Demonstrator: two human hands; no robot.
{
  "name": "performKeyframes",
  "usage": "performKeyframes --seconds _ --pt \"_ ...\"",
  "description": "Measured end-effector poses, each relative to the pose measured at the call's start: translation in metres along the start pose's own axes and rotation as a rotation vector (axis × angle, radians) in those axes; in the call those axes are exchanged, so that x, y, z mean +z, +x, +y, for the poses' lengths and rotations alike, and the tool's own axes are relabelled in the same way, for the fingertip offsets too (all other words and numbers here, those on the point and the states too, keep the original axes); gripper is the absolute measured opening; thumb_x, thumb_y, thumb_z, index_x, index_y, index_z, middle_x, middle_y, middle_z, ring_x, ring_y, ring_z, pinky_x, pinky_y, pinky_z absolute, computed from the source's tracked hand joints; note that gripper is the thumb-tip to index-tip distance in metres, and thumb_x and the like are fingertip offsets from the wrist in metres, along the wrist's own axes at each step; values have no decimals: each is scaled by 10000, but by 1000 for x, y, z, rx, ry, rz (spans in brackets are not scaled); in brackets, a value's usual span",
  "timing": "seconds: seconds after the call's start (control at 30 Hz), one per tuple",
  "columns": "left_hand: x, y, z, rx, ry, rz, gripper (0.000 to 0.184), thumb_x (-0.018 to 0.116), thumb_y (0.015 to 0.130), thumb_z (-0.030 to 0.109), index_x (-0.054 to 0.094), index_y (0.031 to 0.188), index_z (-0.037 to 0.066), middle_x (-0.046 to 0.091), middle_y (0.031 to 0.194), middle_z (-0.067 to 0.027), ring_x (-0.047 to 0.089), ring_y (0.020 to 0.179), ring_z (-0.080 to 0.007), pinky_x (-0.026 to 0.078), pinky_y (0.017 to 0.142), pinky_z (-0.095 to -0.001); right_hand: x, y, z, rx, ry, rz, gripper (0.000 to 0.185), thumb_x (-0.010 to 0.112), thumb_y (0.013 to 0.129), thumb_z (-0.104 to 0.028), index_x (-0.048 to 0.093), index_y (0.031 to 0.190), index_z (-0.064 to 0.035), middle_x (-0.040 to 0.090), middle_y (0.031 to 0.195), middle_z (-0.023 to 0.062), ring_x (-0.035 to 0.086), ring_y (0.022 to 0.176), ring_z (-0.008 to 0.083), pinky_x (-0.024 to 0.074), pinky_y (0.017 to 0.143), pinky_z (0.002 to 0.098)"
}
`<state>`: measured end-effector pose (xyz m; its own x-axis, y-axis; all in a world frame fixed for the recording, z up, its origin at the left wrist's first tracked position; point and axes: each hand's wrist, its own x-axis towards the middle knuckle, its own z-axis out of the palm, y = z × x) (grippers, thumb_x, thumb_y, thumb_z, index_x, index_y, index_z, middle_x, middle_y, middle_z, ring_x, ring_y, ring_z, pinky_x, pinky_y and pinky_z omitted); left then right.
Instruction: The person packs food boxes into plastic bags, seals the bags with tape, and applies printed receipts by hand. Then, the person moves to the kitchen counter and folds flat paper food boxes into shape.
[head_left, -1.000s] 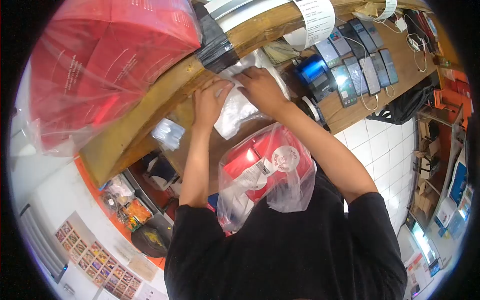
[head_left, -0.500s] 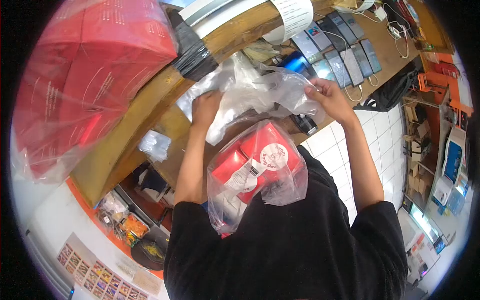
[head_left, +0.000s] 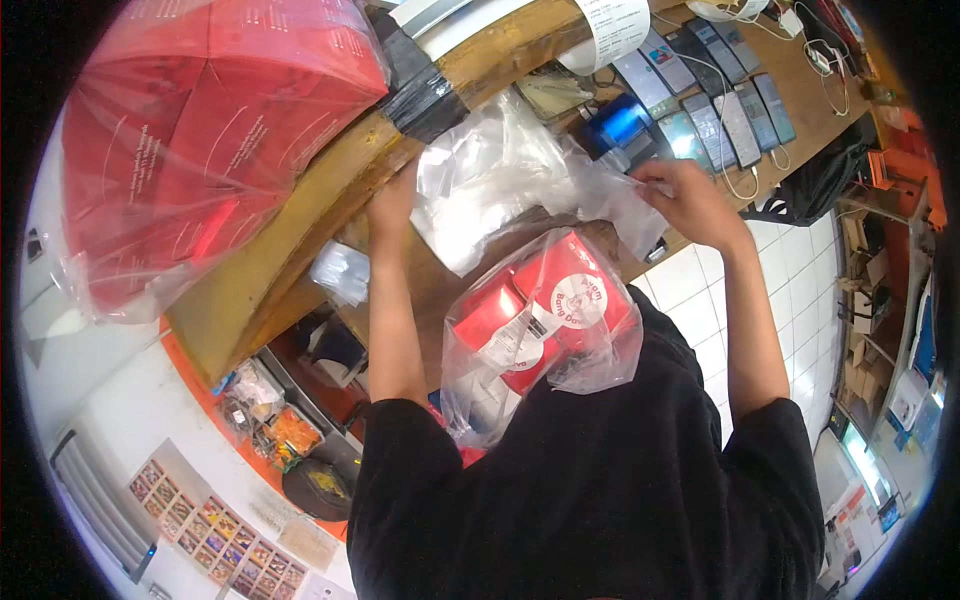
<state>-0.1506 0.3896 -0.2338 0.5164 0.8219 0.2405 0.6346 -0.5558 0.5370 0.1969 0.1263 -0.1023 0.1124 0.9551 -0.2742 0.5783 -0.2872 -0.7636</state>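
My right hand (head_left: pixel 692 203) pinches the edge of a thin clear plastic bag (head_left: pixel 625 205), which hangs down from the fingertips. My left hand (head_left: pixel 393 203) is at the left side of a pile of clear plastic bags (head_left: pixel 480 185), just below the wooden ledge. Its fingers are blurred and partly hidden, so their grip does not show. Nearer my body, between my forearms, red boxes with round white labels (head_left: pixel 575 300) sit inside a clear plastic bag (head_left: pixel 470 395).
Several phones (head_left: pixel 738 128) with white cables lie at the upper right of the desk. Large red boxes (head_left: pixel 200 130) wrapped in plastic stand on the wooden ledge (head_left: pixel 290 230) at upper left. A paper slip (head_left: pixel 615 35) hangs from the ledge. A small folded plastic piece (head_left: pixel 340 272) lies lower left.
The bag in my right hand now hangs lower and less stretched across. My left hand has moved to the pile's left edge by the ledge. The whole view has shifted slightly.
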Motion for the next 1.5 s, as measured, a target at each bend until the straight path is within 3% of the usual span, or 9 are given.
performKeyframes --seconds 0.3,0.43,0.53,0.67,1.1,1.2,1.3,1.4,1.5 --pt "20 -15 -28 -997 -1170 -356 601 715 925 274 495 1403 -17 596 1359 -147 610 1175 -283 467 1020 -379 12 17 -3 -17 36 -126 245 619 854 -134 669 1046 11 700 1040 207 672 999 357 521 865 419" --pt "48 -46 43 -207 -333 -179 736 781 851 237 423 1425 -54 570 1345 -281 566 1261 -317 434 1060 -409 14 11 -5 12 47 -121 204 633 865 -107 639 1010 35 681 946 182 653 915 299 502 838 387" --pt "58 -41 24 -254 -221 21 687 747 878 165 405 1437 -42 640 1237 -290 614 1197 -306 473 998 -377 18 8 8 -7 91 -99 184 642 875 -98 620 986 48 657 885 160 632 878 256 494 827 369" --pt "41 -48 -3 -845 -755 49 575 689 921 63 421 1423 -28 732 926 -147 691 874 -177 525 803 -276 15 -1 4 -13 85 -67 164 651 874 -84 619 965 47 649 888 136 626 879 225 496 831 354" --pt "1 -19 60 -647 -1062 96 496 835 816 79 623 1242 -62 693 1171 -115 645 999 -149 494 900 -276 19 23 -22 -119 -15 57 279 588 829 -16 603 1107 10 632 849 137 635 848 226 501 803 349" --pt "-29 -5 74 -837 -486 -144 515 788 867 188 604 1291 -41 698 1177 -131 662 1024 -199 489 938 -318 16 33 -41 -97 -81 13 290 558 821 -21 598 1108 -10 601 790 158 613 791 271 475 732 393" --pt "-2 -39 -6 -174 288 0 623 810 811 279 586 1291 -49 715 1049 -152 689 964 -332 511 926 -402 15 33 -45 -122 -102 16 290 545 823 -25 600 1107 -19 595 784 176 606 780 304 460 714 421" --pt "-23 -33 58 -109 364 -164 588 753 824 192 558 1336 -22 694 1016 -207 664 982 -396 501 939 -434 13 28 -42 -54 -93 -23 300 546 822 -19 607 1115 -10 632 853 191 632 838 316 478 763 416" --pt "-1 -17 87 450 265 -145 497 719 827 151 607 1298 39 695 1037 -201 662 985 -361 482 944 -431 20 16 -26 -35 -40 -52 309 553 820 -29 618 1122 -12 656 925 205 641 894 343 485 817 425"
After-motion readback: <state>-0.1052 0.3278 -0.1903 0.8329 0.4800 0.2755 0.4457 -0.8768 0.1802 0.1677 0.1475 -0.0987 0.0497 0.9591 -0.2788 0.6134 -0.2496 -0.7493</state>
